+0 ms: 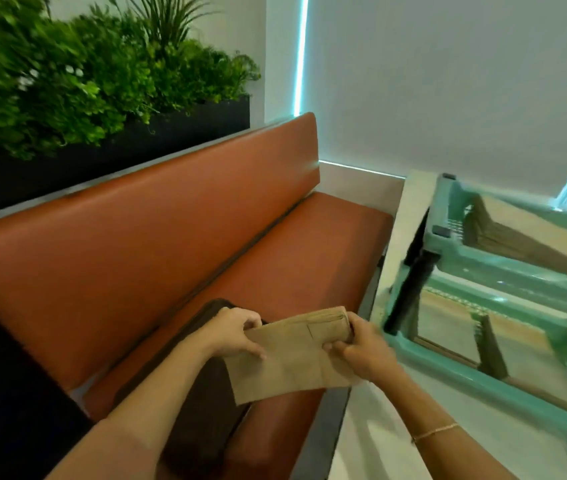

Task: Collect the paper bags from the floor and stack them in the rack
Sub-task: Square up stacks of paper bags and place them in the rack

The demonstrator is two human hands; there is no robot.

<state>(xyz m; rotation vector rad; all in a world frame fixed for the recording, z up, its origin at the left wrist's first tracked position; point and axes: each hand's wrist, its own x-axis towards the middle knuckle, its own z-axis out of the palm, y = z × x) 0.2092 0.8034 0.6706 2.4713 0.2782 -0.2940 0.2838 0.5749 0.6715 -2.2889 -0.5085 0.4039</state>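
Note:
A flat brown paper bag (pixel 292 362) is held in front of me over the bench seat. My left hand (pixel 237 332) grips its left edge, and my right hand (pixel 361 348) pinches its right end near the folded top. To the right stands the teal plastic rack (pixel 482 258). Brown paper bags (pixel 524 237) lie stacked on its upper shelf, and one more bag (pixel 493 344) stands on edge on the lower shelf.
An orange padded bench (pixel 171 244) runs along the left, with a dark brown flat case (pixel 205 410) lying on its seat under my left arm. A black planter (pixel 102 154) full of green plants sits behind the backrest. White wall and window blind are ahead.

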